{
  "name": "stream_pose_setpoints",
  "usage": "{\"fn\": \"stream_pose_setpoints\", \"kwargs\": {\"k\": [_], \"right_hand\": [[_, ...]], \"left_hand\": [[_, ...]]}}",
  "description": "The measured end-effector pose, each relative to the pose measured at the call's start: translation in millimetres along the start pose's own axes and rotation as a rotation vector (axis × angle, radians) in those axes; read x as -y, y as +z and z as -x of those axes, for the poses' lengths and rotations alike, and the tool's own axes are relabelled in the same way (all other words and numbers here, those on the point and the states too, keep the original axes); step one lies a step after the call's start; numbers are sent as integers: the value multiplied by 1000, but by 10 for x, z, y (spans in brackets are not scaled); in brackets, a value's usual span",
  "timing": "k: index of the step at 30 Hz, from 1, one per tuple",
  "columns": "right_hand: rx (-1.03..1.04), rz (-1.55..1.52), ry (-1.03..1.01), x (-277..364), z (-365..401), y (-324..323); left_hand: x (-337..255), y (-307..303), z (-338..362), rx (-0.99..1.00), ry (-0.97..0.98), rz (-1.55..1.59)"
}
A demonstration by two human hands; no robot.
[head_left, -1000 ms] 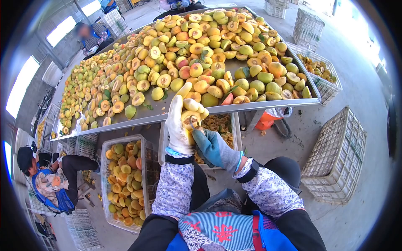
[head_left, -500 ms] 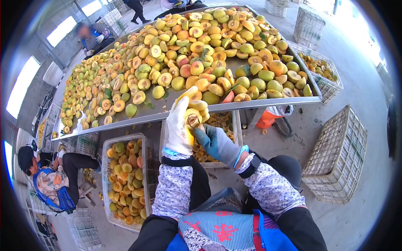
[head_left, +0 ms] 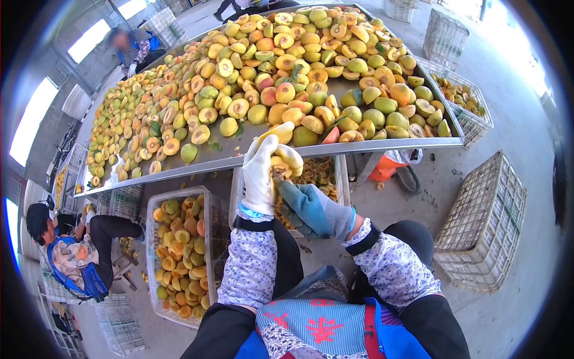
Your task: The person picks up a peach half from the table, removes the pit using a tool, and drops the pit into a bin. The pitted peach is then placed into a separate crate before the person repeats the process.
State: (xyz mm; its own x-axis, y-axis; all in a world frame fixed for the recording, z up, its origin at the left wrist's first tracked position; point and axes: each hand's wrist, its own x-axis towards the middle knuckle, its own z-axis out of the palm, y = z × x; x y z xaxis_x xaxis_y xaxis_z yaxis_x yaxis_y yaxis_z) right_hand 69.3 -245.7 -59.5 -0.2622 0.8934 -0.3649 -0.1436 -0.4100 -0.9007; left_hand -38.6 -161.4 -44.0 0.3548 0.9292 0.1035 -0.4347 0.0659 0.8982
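My left hand (head_left: 260,176), in a white and yellow glove, is wrapped round a yellow peach half (head_left: 279,170) with its cut face and brown centre turned toward me. My right hand (head_left: 318,210), in a grey-blue glove, is closed with its fingertips against the fruit's cut side. Whatever it may grip is hidden by the fingers. Both hands are just in front of a metal-edged table (head_left: 359,145) heaped with halved peaches (head_left: 257,90). Below them is a crate (head_left: 343,185) of small peach pieces, partly covered by my hands.
A clear plastic bin (head_left: 209,239) of peach halves stands to my left. At right are an upturned-looking white crate (head_left: 478,224) and a crate of fruit (head_left: 487,119). A seated person (head_left: 75,257) works at left; another person (head_left: 128,51) sits behind the table. An orange bag (head_left: 385,167) hangs under it.
My right hand has turned at the peach half, its back now more toward me and its wrist slightly lower right. The left hand keeps its grip. The view has shifted slightly.
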Motion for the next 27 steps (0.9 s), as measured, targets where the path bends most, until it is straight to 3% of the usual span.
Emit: {"fn": "stream_pose_setpoints", "kwargs": {"k": [3,7,11,15,16,19,20,23,24,27], "right_hand": [[273,-392,156,12,-9,-117],[-105,95,-38,-34,-2,68],[61,-203,92,80,49,56],[258,-337,151,-24,-40,-105],[299,-334,172,-24,-53,-134],[41,42,163,75,4,-109],[76,-10,202,65,-10,-118],[468,-526,114,-142,-138,-139],[451,-550,117,-146,-172,-112],[179,-126,104,8,-48,-58]], "left_hand": [[22,-74,-25,63,5,20],[-22,-118,-90,126,-115,-114],[152,-14,-34,-40,31,112],[154,-112,-70,43,-60,138],[99,-173,-77,150,-46,3],[-47,-157,-134,235,-238,-235],[-96,-102,-104,209,-242,-211],[121,-195,-131,273,-131,368],[184,-206,-172,186,-56,362],[149,-212,-150,-45,-50,388]]}}
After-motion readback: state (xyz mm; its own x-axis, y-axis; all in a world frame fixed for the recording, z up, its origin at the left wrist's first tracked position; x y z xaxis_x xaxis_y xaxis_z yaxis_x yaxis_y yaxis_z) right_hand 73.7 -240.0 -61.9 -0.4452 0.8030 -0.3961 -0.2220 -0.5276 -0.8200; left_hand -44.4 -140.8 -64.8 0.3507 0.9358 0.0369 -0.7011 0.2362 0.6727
